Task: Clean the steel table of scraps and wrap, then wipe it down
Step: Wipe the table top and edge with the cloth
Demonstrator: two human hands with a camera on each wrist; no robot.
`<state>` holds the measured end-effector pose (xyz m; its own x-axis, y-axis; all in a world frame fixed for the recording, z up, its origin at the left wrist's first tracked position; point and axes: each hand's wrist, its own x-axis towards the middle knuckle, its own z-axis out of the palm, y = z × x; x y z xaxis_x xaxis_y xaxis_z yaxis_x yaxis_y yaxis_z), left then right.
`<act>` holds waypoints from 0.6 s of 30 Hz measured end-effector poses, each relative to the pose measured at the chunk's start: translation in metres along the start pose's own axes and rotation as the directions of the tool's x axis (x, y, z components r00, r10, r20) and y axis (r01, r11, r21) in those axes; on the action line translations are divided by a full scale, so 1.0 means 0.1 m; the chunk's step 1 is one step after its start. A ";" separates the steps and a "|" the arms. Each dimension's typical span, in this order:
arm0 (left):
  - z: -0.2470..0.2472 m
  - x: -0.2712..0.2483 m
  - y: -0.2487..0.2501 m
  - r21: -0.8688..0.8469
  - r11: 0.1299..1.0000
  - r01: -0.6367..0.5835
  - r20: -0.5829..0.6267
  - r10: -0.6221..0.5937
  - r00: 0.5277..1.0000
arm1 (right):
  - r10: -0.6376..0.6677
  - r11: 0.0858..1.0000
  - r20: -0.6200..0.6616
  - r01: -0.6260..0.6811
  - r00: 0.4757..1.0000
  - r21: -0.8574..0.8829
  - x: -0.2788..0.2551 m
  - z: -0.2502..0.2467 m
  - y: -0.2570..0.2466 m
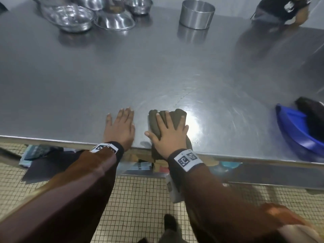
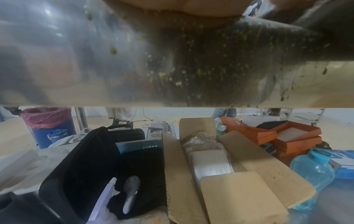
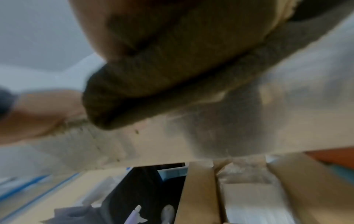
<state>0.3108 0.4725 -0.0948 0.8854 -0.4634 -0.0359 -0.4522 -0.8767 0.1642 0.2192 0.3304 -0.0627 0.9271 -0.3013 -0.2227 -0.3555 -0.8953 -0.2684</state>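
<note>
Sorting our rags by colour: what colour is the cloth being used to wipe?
Dark olive-brown cloth; clearest in the head view.

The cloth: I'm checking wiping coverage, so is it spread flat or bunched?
Bunched. The cloth lies in thick folds under the right hand, one end hanging over the table edge.

Steel bowls (image 1: 70,17), steel ring (image 1: 197,14), blue dustpan (image 1: 296,132), cardboard box (image 2: 220,174), blue bottle (image 2: 312,171)

Bowls (image 1: 70,18) far left on table (image 1: 122,71), cloth (image 1: 166,120) near edge.
</note>
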 end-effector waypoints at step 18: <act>0.02 0.01 -0.03 0.004 1.000 -0.009 0.010 0.009 1.000 | 0.045 0.990 -0.167 -0.066 0.985 -0.124 -0.32 -0.03 0.83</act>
<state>0.3128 0.4741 -0.0977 0.8801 -0.4726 -0.0444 -0.4606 -0.8729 0.1607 0.1604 0.2646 -0.0748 0.9169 -0.3920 -0.0752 -0.3989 -0.9070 -0.1349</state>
